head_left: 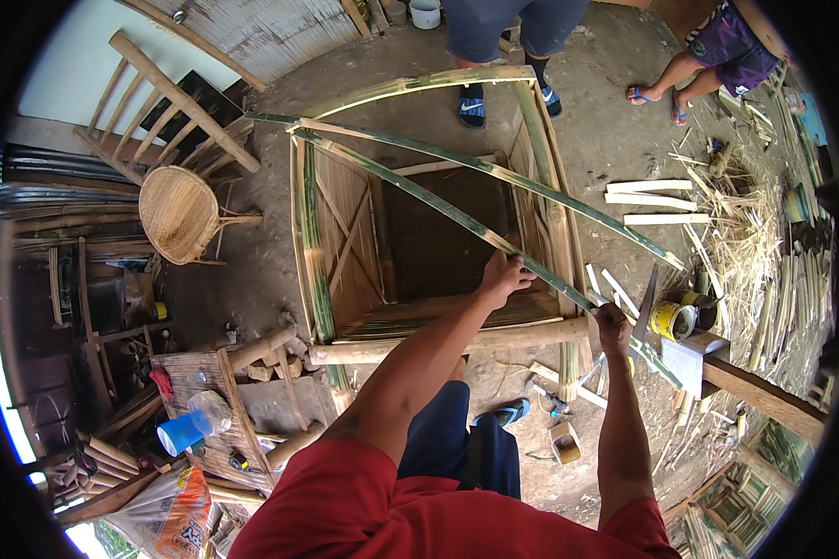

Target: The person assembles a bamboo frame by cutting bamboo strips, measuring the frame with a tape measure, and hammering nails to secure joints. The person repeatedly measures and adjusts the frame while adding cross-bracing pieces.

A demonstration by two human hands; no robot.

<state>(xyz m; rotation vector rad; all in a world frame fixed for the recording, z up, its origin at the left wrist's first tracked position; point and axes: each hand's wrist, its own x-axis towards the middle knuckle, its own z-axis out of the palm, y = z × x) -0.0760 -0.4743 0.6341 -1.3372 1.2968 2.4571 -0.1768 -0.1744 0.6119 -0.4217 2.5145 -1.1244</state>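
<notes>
Leftmost, a slatted brown bamboo bench carries a blue-and-clear plastic container lying on its side, and above these sits a round tan woven seat, with a chair back of pale rounded poles behind it. Next to the right stands a large open box-shaped frame of green and tan bamboo, its inner sides lined with pale slats. Over its open top, slanting from the far left corner toward the near right, runs a long green split-bamboo strip, the piece that both hands hold. A second green bamboo strip crosses above it, the two meeting near that same corner and spreading apart rightward. Beyond the frame, a person in dark shorts stands in dark sandals. The left hand is over the frame's opening, thumb and fingers pinching the held strip, the remaining fingers curled. Farther right, just past the frame's near right corner, the right hand has its fingers closed around the same strip, whose end projects beyond the fist. Just beside that hand are a grey tapered saw blade and a yellow can; rightmost lies a heap of straw-coloured shavings.
</notes>
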